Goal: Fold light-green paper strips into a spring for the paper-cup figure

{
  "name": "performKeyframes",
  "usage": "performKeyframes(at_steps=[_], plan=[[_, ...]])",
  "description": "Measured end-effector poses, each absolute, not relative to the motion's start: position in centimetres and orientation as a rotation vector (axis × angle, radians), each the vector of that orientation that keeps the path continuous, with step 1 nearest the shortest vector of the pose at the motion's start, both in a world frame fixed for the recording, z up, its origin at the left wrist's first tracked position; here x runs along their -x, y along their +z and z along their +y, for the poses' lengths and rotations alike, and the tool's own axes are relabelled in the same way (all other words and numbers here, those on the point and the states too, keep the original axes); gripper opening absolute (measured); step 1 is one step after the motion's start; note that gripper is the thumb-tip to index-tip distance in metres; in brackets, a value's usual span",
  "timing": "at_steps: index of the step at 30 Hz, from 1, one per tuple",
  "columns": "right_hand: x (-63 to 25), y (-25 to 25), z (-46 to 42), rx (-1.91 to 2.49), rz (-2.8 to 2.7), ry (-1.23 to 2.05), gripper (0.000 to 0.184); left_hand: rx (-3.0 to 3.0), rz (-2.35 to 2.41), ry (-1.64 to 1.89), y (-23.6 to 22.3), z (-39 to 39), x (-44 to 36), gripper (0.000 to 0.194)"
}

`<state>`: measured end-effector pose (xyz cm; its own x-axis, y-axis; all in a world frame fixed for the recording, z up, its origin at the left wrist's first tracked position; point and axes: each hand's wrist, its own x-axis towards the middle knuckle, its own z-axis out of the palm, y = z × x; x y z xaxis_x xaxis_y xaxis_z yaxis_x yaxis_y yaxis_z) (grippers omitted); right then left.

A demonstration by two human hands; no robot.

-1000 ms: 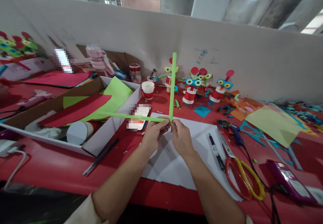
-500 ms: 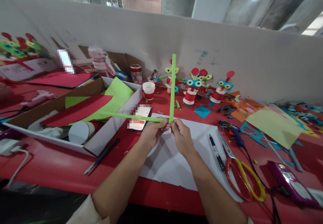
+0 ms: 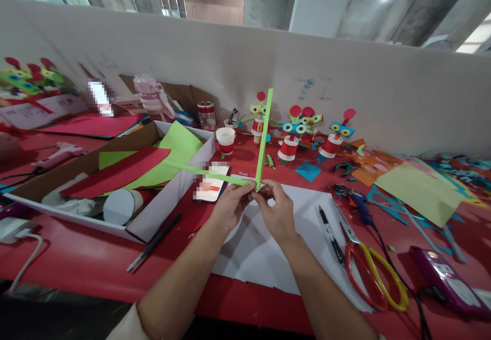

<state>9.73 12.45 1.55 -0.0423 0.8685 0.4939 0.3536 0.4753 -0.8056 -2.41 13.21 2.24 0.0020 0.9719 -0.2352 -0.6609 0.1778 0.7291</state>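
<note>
Two green paper strips [image 3: 264, 135] meet at a corner between my hands, one pointing up and away, the other stretching left over the phone [image 3: 211, 186]. My left hand [image 3: 231, 204] pinches the corner from the left, thumb on top. From the right, my right hand [image 3: 276, 208] has thumb and fingers closed at the same corner; the fingertips partly hide the joint. Both hands are held above white paper sheets [image 3: 253, 258]. A black pen [image 3: 330, 235] and scissors [image 3: 370, 268] with red and yellow handles lie right of my right hand.
At left stands a white box [image 3: 169, 209] with green and red paper. Behind are a paper cup [image 3: 225, 140] and several cup robots [image 3: 288, 143] by the partition. On the right lie a glue gun [image 3: 355, 202], paper scraps [image 3: 422, 191] and a purple device [image 3: 448, 281].
The upright strip has tilted to the right at its top, and the left-pointing strip slopes more. My right hand's fingers have shifted slightly at the corner; both hands keep their pinch.
</note>
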Motion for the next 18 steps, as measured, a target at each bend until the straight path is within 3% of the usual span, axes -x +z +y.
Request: performKeyframes(at_steps=[18], plan=[[-9.78,0.94,12.37,1.075,-1.558,0.527,0.013,-0.670,0.907,1.362,2.44,13.06,3.02,0.019]])
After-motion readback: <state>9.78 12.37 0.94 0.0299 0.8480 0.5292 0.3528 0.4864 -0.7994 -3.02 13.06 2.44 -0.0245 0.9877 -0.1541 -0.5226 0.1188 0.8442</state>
